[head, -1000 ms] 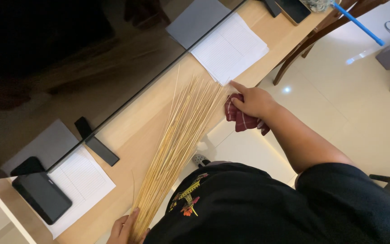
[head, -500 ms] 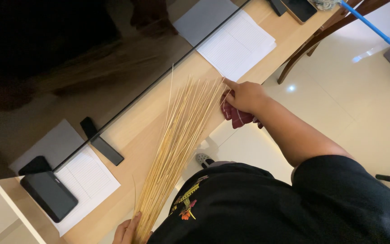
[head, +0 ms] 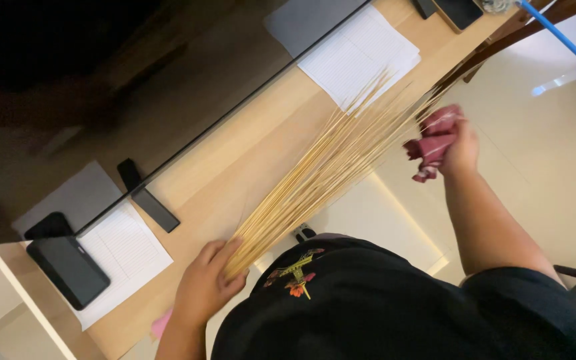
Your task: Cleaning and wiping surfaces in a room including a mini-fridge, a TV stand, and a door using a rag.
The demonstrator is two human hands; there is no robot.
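A long bundle of thin yellow sticks (head: pixel 321 170) lies slanted over the front edge of a light wooden desk (head: pixel 235 180), fanning out toward the upper right. My left hand (head: pixel 205 283) grips the bundle's gathered lower end near my body. My right hand (head: pixel 458 143) is off the desk's edge over the floor, closed on a crumpled dark red cloth (head: pixel 431 143), close to the loose stick tips. I wear a black shirt.
Lined white paper (head: pixel 358 57) lies at the desk's far right, another sheet (head: pixel 125 247) at the left beside a black phone (head: pixel 68 270). A glass panel on a black foot (head: pixel 148 197) runs along the desk. A chair and blue rod (head: pixel 558 37) stand top right.
My right hand with the red cloth has slid along the sticks to their tips and off the desk edge. The bundle now points more to the right, and my left hand shows more fully.
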